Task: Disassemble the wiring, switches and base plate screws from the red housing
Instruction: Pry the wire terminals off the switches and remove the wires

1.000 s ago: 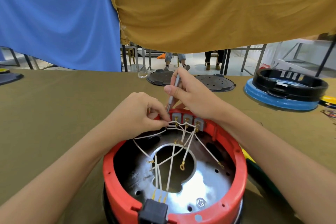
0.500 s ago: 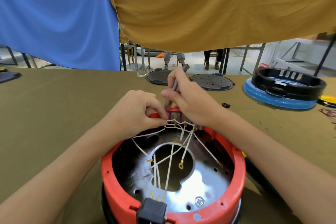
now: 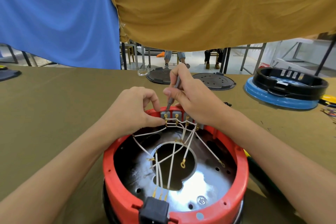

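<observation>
Tool tip (image 3: pixel 168 108) now lower, at leftmost switch (image 3: pixel 165 114) beside left fingers (image 3: pixel 160 121).

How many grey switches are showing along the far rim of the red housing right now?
4 switches on the red housing's far rim: leftmost by the tool tip, second, third, fourth half hidden under the right hand; more may be hidden.

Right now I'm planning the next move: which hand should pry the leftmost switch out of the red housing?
Right. The right hand already holds the tool, tip at the leftmost switch; the left hand pinches its wires.
</observation>
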A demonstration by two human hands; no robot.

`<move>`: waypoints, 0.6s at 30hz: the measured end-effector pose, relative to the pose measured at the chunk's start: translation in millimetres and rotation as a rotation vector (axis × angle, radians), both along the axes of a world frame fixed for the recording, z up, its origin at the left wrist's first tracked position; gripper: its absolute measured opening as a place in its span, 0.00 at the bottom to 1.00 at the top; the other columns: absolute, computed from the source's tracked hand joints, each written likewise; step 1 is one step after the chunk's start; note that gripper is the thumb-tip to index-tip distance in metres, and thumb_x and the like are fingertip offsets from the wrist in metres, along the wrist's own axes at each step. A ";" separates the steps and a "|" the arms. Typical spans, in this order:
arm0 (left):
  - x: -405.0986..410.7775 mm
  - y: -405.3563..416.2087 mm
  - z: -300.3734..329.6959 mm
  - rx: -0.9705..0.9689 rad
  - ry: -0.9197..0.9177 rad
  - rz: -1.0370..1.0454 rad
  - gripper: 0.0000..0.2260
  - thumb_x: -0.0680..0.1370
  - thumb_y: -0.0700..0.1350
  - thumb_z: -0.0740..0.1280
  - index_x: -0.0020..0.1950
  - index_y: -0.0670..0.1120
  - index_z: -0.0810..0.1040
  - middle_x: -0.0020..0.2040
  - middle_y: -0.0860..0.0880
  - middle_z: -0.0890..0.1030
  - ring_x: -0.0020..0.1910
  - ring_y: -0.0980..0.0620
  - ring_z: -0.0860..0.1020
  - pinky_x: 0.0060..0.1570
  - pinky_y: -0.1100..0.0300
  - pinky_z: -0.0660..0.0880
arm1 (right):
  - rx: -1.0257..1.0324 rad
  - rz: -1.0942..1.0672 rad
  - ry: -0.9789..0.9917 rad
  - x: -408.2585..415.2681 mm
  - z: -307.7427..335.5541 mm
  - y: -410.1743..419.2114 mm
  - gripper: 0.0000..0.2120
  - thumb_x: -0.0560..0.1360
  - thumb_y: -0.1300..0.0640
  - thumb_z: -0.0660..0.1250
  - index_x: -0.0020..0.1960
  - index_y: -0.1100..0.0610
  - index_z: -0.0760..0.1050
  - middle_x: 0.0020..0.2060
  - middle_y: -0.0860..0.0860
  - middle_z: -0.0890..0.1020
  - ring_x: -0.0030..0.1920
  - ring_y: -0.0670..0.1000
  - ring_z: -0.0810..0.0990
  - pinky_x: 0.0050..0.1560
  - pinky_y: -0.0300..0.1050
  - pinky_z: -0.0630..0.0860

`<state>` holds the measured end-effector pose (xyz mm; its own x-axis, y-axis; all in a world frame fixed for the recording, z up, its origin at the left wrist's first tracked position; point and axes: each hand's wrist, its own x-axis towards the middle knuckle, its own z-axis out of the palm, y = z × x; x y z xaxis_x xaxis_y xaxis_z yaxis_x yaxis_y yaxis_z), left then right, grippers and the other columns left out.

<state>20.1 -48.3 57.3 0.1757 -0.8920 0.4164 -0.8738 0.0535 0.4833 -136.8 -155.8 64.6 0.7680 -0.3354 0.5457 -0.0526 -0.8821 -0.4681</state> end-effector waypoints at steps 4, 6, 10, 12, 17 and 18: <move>-2.7 0.2 1.6 -0.001 -0.041 -0.024 0.13 0.63 0.50 0.82 0.36 0.53 0.79 0.30 0.54 0.67 0.30 0.57 0.66 0.34 0.58 0.65 | 0.019 0.003 -0.014 -0.9 0.0 -1.7 0.08 0.83 0.55 0.61 0.50 0.52 0.61 0.36 0.49 0.83 0.32 0.43 0.78 0.33 0.34 0.70; -2.5 0.7 1.6 -0.020 -0.047 -0.050 0.11 0.64 0.50 0.82 0.35 0.53 0.81 0.29 0.55 0.67 0.30 0.57 0.68 0.34 0.60 0.65 | 0.029 -0.002 -0.021 -1.0 -1.0 -2.3 0.08 0.83 0.55 0.61 0.50 0.52 0.61 0.36 0.49 0.83 0.33 0.46 0.79 0.34 0.41 0.74; -4.1 1.6 2.9 -0.001 -0.078 -0.083 0.08 0.67 0.48 0.81 0.34 0.54 0.83 0.27 0.63 0.74 0.31 0.63 0.72 0.32 0.69 0.65 | 0.052 -0.014 -0.004 -0.4 -0.9 -1.9 0.08 0.83 0.55 0.61 0.50 0.51 0.61 0.35 0.49 0.83 0.35 0.53 0.81 0.41 0.58 0.78; -5.1 0.8 3.6 0.019 -0.087 -0.075 0.08 0.67 0.49 0.81 0.34 0.55 0.82 0.26 0.67 0.73 0.30 0.65 0.73 0.32 0.72 0.66 | 0.023 -0.005 -0.006 -1.0 -0.1 -2.0 0.08 0.83 0.55 0.61 0.50 0.52 0.61 0.36 0.49 0.83 0.34 0.47 0.80 0.38 0.48 0.78; -8.8 1.5 4.7 0.071 -0.072 -0.089 0.08 0.69 0.52 0.79 0.33 0.54 0.83 0.18 0.63 0.68 0.23 0.66 0.70 0.27 0.74 0.65 | -0.050 0.029 0.041 -0.4 2.0 1.9 0.08 0.83 0.55 0.61 0.51 0.52 0.61 0.36 0.48 0.81 0.39 0.47 0.82 0.41 0.47 0.77; -8.1 1.0 4.2 0.071 -0.043 -0.093 0.08 0.69 0.53 0.79 0.33 0.53 0.84 0.16 0.60 0.67 0.21 0.61 0.68 0.25 0.72 0.64 | -0.038 0.029 0.046 -0.1 2.9 1.7 0.08 0.83 0.55 0.62 0.51 0.52 0.61 0.36 0.48 0.81 0.39 0.49 0.83 0.42 0.50 0.77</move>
<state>12.0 -47.3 61.5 0.0741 -0.9310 0.3574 -0.8865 0.1027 0.4511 -136.9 -154.1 67.4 0.8019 -0.2922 0.5212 -0.0473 -0.9006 -0.4320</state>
